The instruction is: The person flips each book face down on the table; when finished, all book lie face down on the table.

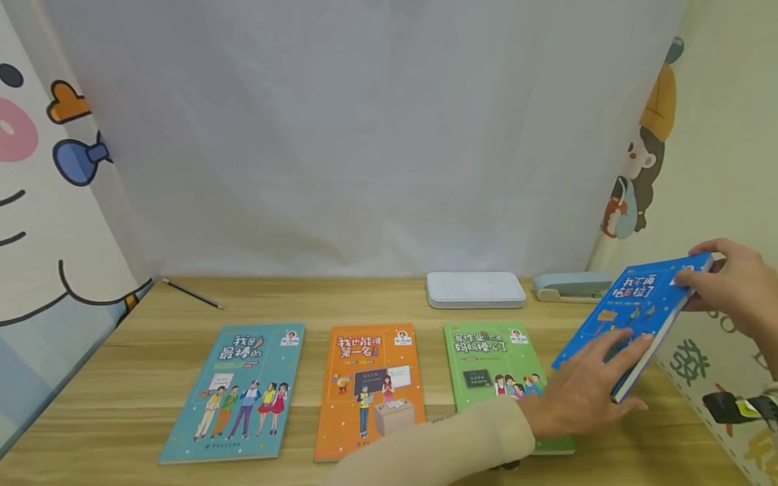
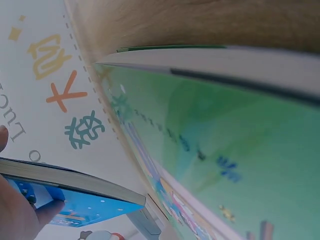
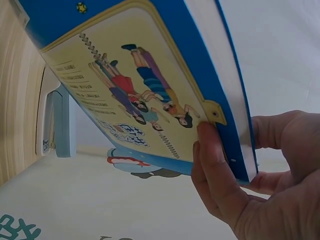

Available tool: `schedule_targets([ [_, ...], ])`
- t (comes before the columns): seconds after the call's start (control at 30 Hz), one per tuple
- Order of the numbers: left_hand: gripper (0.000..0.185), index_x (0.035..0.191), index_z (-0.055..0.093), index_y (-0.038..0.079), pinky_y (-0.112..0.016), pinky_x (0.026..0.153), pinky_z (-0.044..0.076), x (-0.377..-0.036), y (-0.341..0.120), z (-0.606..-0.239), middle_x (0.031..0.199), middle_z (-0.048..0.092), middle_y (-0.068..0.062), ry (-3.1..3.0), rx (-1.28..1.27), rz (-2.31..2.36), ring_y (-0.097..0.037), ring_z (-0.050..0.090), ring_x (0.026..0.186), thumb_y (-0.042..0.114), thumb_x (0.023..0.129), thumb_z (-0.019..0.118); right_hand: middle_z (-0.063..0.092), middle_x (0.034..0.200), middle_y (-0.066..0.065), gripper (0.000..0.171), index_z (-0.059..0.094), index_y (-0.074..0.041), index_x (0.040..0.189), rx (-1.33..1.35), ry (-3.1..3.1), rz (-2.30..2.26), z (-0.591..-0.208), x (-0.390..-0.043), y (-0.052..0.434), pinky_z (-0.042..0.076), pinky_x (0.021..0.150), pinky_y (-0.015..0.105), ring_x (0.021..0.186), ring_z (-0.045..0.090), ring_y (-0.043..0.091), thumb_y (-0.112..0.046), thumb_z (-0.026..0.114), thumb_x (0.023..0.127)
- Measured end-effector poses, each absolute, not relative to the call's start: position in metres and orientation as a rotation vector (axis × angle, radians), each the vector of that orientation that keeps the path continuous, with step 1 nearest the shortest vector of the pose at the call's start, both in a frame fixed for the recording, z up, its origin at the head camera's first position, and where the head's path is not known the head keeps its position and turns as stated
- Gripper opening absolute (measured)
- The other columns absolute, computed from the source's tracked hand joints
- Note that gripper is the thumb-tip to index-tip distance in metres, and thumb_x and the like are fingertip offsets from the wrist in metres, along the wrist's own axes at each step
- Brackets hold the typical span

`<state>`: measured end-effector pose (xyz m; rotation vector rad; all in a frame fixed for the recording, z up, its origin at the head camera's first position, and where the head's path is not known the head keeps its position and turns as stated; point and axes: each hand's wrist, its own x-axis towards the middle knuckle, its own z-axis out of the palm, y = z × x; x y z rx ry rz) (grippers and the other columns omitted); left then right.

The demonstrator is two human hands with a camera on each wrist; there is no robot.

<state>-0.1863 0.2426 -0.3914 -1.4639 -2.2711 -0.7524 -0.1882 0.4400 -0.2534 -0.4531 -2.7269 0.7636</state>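
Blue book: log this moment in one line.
blue book: tilted, raised above table | right hand: grips it | left hand: fingers touch its cover | green book: lies flat

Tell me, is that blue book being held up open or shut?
Shut: on the blue book, both wrist views show the pages packed together in one block, with no visible gap.

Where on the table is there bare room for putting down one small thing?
Bare wood: the far strip between the pencil and the white case, and the patch left of the teal book. Crowded: the right side, where the blue book is held near the green book and light-blue object.
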Motion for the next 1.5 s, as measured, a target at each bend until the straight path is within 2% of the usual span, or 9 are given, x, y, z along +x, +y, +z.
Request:
schedule_targets([
  [0.43,0.062,0.157,0.031,0.015,-0.013,0.111,0.032,-0.194,0.237,-0.386,0.154,0.048,-0.003,-2.208,-1.547,-1.028,-0.006,0.045,0.139,0.011,0.101,0.057,0.045,0.104,0.040,0.059,0.026,0.018,0.142,-0.373,-2.691,0.801,-0.265,-0.195,0.455,0.060,0.053,0.039,0.058,0.067,0.024,-0.011,0.053,0.099],
  [0.57,0.064,0.156,0.035,0.014,-0.002,0.090,0.039,-0.195,0.234,-0.386,0.147,0.055,-0.007,-2.179,-1.510,-1.127,0.005,0.055,0.109,0.001,0.097,0.056,0.049,0.103,0.036,0.062,0.029,0.014,0.144,-0.314,-2.646,0.833,-0.290,-0.213,0.491,0.060,0.052,0.037,0.058,0.069,0.024,-0.017,0.057,0.097],
  [0.7,0.066,0.152,0.041,0.011,0.000,0.072,0.039,-0.196,0.232,-0.385,0.139,0.061,-0.010,-2.114,-1.472,-1.216,0.001,0.053,0.082,-0.005,0.091,0.059,0.052,0.103,0.035,0.067,0.030,0.010,0.145,-0.277,-2.617,0.889,-0.308,-0.227,0.518,0.060,0.053,0.035,0.058,0.070,0.024,-0.024,0.060,0.097],
  [0.87,0.062,0.150,0.045,0.010,0.000,0.061,0.040,-0.196,0.229,-0.382,0.129,0.068,-0.010,-2.078,-1.442,-1.310,0.004,0.051,0.065,-0.005,0.092,0.059,0.055,0.096,0.032,0.062,0.030,0.015,0.141,-0.283,-2.632,0.883,-0.286,-0.210,0.484,0.060,0.053,0.033,0.055,0.068,0.014,-0.020,0.058,0.098],
  [0.97,0.061,0.150,0.045,0.009,0.000,0.066,0.043,-0.195,0.228,-0.383,0.128,0.069,-0.012,-2.057,-1.439,-1.341,0.005,0.058,0.075,-0.004,0.092,0.060,0.057,0.089,0.026,0.061,0.029,0.018,0.139,-0.286,-2.634,0.880,-0.270,-0.195,0.456,0.060,0.053,0.030,0.054,0.064,0.005,-0.019,0.057,0.098],
  [1.07,0.060,0.150,0.045,0.007,-0.002,0.077,0.045,-0.195,0.227,-0.384,0.130,0.067,-0.014,-2.030,-1.442,-1.364,0.001,0.065,0.097,-0.004,0.093,0.060,0.058,0.085,0.016,0.065,0.030,0.016,0.139,-0.263,-2.615,0.912,-0.272,-0.195,0.457,0.060,0.053,0.029,0.054,0.064,0.003,-0.023,0.061,0.098],
  [1.17,0.060,0.151,0.043,0.006,-0.003,0.078,0.046,-0.194,0.226,-0.385,0.130,0.067,-0.016,-2.016,-1.446,-1.396,-0.006,0.068,0.105,-0.004,0.094,0.059,0.059,0.082,0.006,0.072,0.027,0.012,0.143,-0.289,-2.611,0.924,-0.276,-0.198,0.461,0.060,0.054,0.031,0.055,0.065,0.004,-0.031,0.062,0.098],
  [1.4,0.061,0.152,0.040,0.007,-0.005,0.075,0.049,-0.192,0.226,-0.384,0.127,0.068,-0.018,-1.992,-1.405,-1.531,-0.012,0.071,0.104,-0.005,0.094,0.055,0.051,0.107,0.044,0.084,0.008,0.016,0.150,-0.268,-2.689,0.949,-0.266,-0.192,0.454,0.060,0.055,0.028,0.059,0.062,-0.001,-0.040,0.049,0.103],
  [1.5,0.060,0.152,0.040,0.007,-0.005,0.075,0.050,-0.190,0.226,-0.383,0.129,0.067,-0.018,-1.990,-1.371,-1.604,-0.014,0.071,0.106,-0.005,0.095,0.054,0.049,0.112,0.047,0.081,0.007,0.017,0.149,-0.237,-2.717,0.991,-0.265,-0.189,0.451,0.060,0.057,0.029,0.063,0.060,-0.006,-0.042,0.042,0.105],
])
